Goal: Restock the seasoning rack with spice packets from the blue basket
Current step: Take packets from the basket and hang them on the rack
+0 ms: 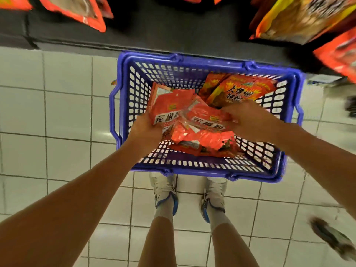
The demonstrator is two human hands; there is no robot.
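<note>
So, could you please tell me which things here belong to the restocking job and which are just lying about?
Job: basket; packets in it; left hand and right hand, each gripping packets; hanging packets on the rack.
Not job: floor tiles; stray shoe.

A floor of pale square tiles [67,116] with dark lines between them is seen below. Two white shoes with blue trim [164,191] are planted on it, worn with grey socks [163,211]. Another shoe [335,237], blurred, is seen at the right edge.
</note>
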